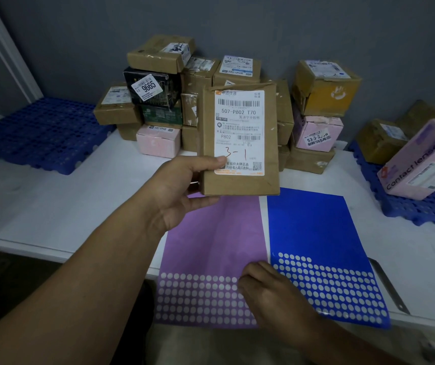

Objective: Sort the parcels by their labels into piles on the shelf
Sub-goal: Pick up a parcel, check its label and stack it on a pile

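Note:
My left hand [182,188] holds a flat brown cardboard parcel [269,143] upright above the white shelf [53,206]. Its white label reads 507-P802 T70, with a red handwritten 3-1. My right hand [271,293] rests with its fingertips on the purple sticker sheet [211,238], pinching at a round sticker near the sheet's right edge. A blue sticker sheet [313,227] lies beside it on the right. Behind the held parcel stands a pile of unsorted parcels [155,101], brown, pink and black.
A blue plastic pallet [40,135] lies at the back left. Another blue pallet [421,209] on the right carries a pink box marked Contact lenses [419,164] and brown boxes [379,140]. A grey wall stands behind. A metal strip [390,285] lies by the blue sheet.

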